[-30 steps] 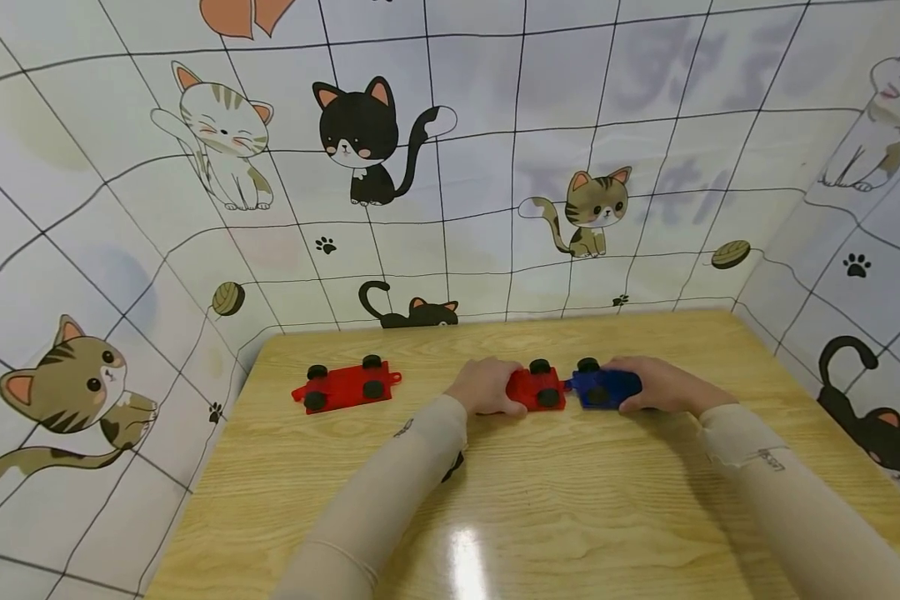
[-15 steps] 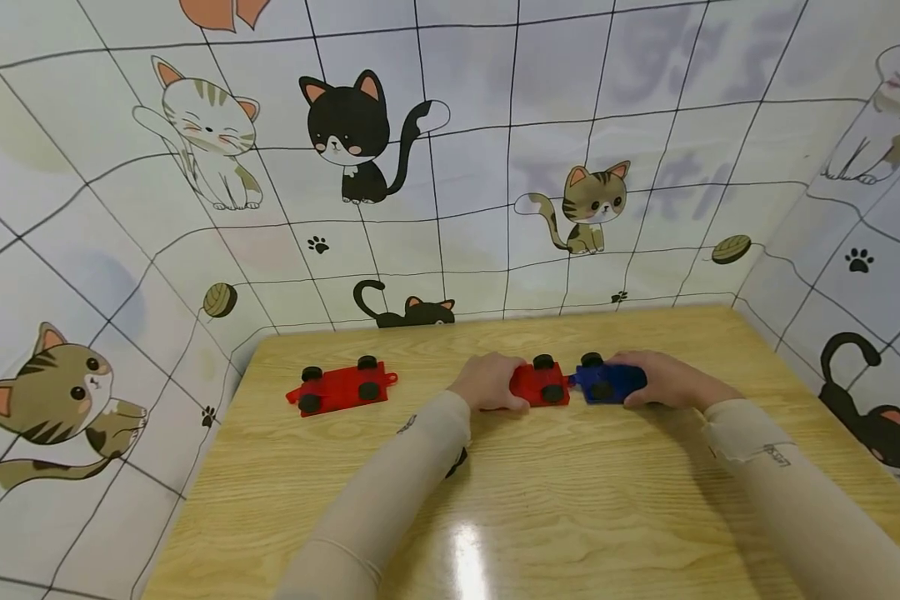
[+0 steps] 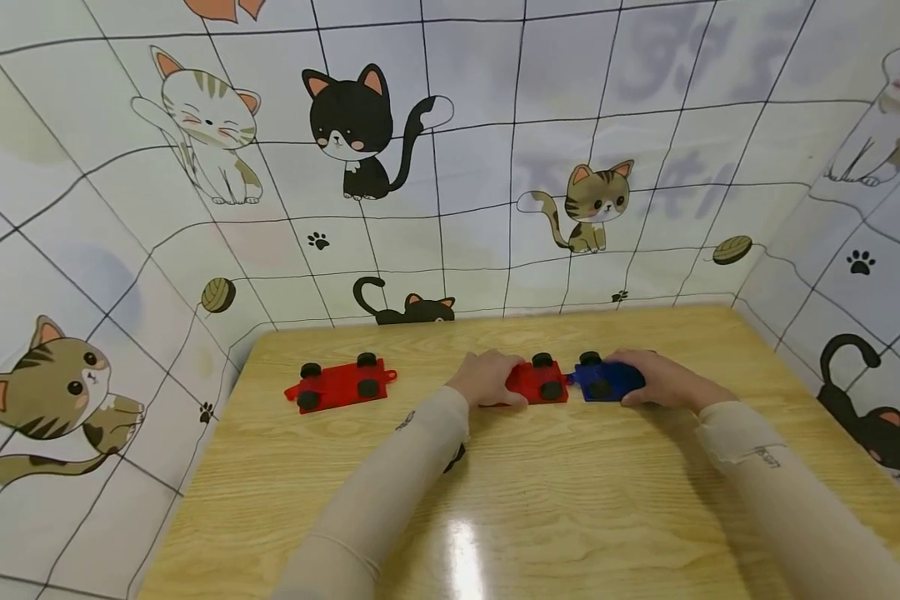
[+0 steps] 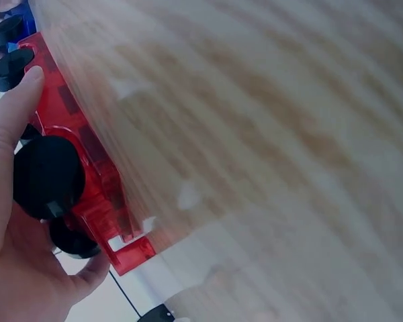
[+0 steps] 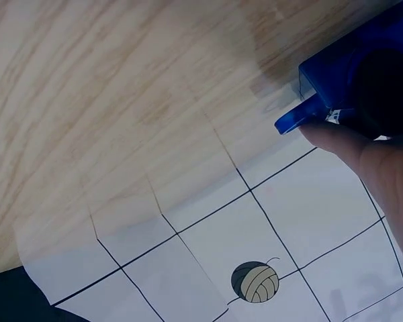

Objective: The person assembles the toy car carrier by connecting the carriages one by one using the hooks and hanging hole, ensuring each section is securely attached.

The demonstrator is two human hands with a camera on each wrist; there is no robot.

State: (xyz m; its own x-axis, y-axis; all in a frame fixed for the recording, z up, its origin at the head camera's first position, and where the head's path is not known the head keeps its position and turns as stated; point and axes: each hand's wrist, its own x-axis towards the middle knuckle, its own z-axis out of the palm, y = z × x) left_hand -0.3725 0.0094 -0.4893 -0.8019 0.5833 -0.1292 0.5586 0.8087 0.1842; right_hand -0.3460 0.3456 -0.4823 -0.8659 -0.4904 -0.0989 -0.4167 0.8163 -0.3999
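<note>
My left hand (image 3: 487, 379) grips the left end of a red toy train car (image 3: 534, 385), its black wheels facing up. In the left wrist view the thumb lies along the red car (image 4: 97, 144) beside a wheel. To its right is a blue toy train car (image 3: 628, 382), also wheels up, and my right hand (image 3: 663, 382) holds its right end. Small connectors meet between the two cars. In the right wrist view a finger touches the hook at the end of the blue car (image 5: 316, 77). My palms hide the outer ends in the head view.
Another red toy car (image 3: 341, 387) lies wheels up at the left of the wooden table (image 3: 570, 500). A small black part (image 3: 456, 458) shows from behind my left forearm. A cat-print sheet (image 3: 480, 167) rises behind the table and along both sides.
The head view has shifted slightly. Both hands keep their hold on the red and blue cars, which stay in about the same place on the table.
</note>
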